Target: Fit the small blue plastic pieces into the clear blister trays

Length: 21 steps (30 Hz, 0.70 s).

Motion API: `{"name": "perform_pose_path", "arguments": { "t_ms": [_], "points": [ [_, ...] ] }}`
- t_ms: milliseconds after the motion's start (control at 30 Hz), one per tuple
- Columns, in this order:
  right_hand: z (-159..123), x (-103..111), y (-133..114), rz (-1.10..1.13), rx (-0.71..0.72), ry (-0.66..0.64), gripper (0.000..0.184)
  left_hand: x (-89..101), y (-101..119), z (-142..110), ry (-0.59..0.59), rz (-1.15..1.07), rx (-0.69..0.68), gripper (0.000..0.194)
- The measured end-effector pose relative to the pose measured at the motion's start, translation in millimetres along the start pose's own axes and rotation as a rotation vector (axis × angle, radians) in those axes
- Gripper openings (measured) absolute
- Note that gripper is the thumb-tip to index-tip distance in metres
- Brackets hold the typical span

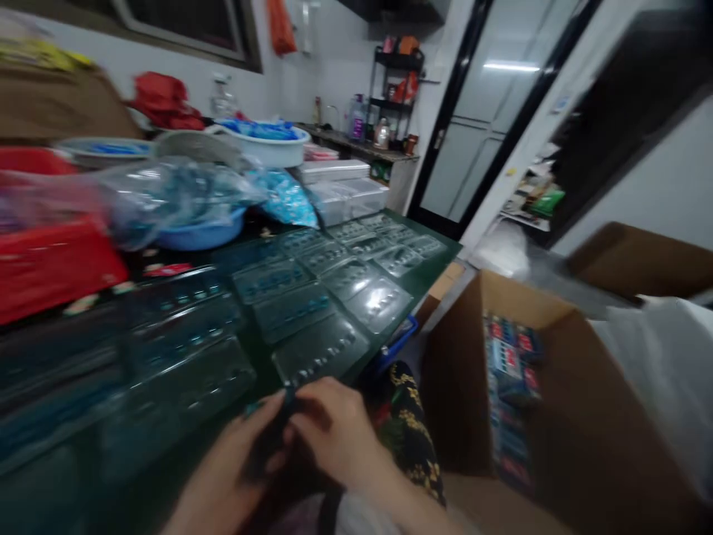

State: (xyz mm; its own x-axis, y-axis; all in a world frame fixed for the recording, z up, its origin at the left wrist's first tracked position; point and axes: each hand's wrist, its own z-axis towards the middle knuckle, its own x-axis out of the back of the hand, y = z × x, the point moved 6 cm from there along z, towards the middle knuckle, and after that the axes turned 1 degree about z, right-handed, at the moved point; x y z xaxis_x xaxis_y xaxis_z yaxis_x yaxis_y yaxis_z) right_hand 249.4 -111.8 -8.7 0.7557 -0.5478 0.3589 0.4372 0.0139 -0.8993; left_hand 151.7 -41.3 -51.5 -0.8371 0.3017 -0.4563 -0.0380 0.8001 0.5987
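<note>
My left hand (pixel 226 475) and my right hand (pixel 334 431) meet low in the view, both pinching a dark, flat plastic piece (pixel 272 438) with a teal edge. The fingers hide most of it, so its exact form is hard to tell. Just beyond my fingertips, clear plastic blister trays (pixel 317 349) lie in overlapping rows across a dark green table (pixel 428 260). The nearest tray almost reaches my right hand, and I cannot tell whether they touch.
To the right stands an open cardboard box (pixel 462 371) holding stacked blue-and-red packets (pixel 509 371). Left of the trays are a red crate (pixel 56 267), a blue basin (pixel 200 234) and a clear plastic bag (pixel 167 197). A white basin (pixel 267 145) stands behind them.
</note>
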Motion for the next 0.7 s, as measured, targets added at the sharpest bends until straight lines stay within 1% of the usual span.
{"name": "perform_pose_path", "arguments": {
  "t_ms": [67, 133, 233, 300, 333, 400, 500, 600, 700],
  "points": [
    [-3.3, -1.2, 2.5, 0.069, 0.0, 0.002, 0.017, -7.0, -1.3, -6.5, -0.113, 0.036, -0.014, 0.01],
    [-5.0, -2.8, 3.3, 0.12, 0.012, -0.024, 0.016, -9.5, -2.8, -12.1, -0.202, 0.003, -0.029, 0.012],
    [-6.1, -5.6, 3.3, 0.121, 0.017, -0.086, 0.014, -5.7, -7.5, -17.7, -0.242, -0.1, -0.036, 0.014],
    [-3.6, -6.7, 4.7, 0.102, 0.014, -0.123, 0.011, -0.6, -11.0, -19.0, -0.223, -0.133, -0.033, 0.014],
    [-0.5, -5.8, 6.0, 0.086, 0.023, -0.121, 0.01, 2.8, -11.2, -19.1, -0.2, -0.142, -0.044, 0.014],
    [9.3, -2.0, 9.0, 0.024, 0.069, -0.082, 0.011, 11.7, -8.8, -19.0, -0.135, -0.146, -0.088, 0.015],
    [27.3, 1.7, 14.0, -0.149, 0.187, -0.01, 0.014, 26.6, -1.7, -20.1, -0.043, -0.15, -0.177, 0.017],
    [39.1, -6.3, 20.1, -0.337, 0.264, -0.057, 0.013, 38.4, 0.5, -21.2, -0.004, -0.153, -0.221, 0.015],
    [42.0, -14.7, 22.8, -0.499, 0.316, -0.096, 0.011, 45.0, -1.3, -21.0, 0.005, -0.156, -0.24, 0.015]
  ]
}}
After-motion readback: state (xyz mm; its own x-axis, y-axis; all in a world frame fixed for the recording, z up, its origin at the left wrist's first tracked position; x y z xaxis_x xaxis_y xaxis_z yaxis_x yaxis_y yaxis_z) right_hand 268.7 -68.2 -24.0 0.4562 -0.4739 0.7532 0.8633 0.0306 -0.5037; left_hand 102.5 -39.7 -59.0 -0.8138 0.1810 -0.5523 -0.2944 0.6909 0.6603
